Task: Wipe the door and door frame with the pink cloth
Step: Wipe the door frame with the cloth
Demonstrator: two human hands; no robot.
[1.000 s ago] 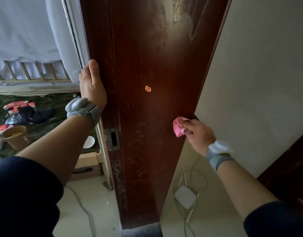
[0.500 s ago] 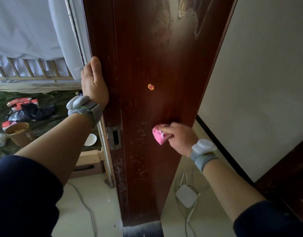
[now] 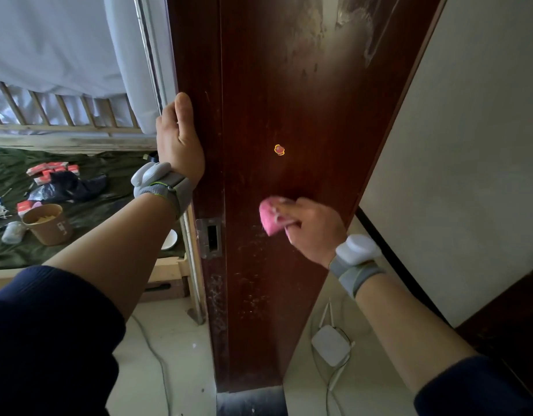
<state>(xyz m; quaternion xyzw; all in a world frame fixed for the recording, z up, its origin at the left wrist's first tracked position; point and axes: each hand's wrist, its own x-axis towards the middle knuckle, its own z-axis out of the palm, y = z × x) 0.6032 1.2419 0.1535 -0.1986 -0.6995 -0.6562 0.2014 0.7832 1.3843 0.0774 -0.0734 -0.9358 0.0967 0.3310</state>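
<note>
A dark red-brown wooden door (image 3: 289, 100) stands edge-on in front of me, with a small yellow sticker (image 3: 279, 150) on its face and pale smears near the top. My right hand (image 3: 311, 231) grips a bunched pink cloth (image 3: 269, 219) and presses it against the door face below the sticker. My left hand (image 3: 178, 139) rests on the door's left edge, thumb up along it, its fingers hidden behind the edge. A metal latch plate (image 3: 210, 238) sits on that edge below my left wrist.
A white router (image 3: 331, 345) with cables lies on the floor right of the door, beside a pale wall (image 3: 469, 145). To the left are a bed with a white sheet (image 3: 64, 40), a paper cup (image 3: 47, 225) and red packets (image 3: 52, 171) on green cloth.
My right hand has carried the pink cloth leftward from the door's right edge onto the middle of the door face. My left hand has stayed on the door's edge.
</note>
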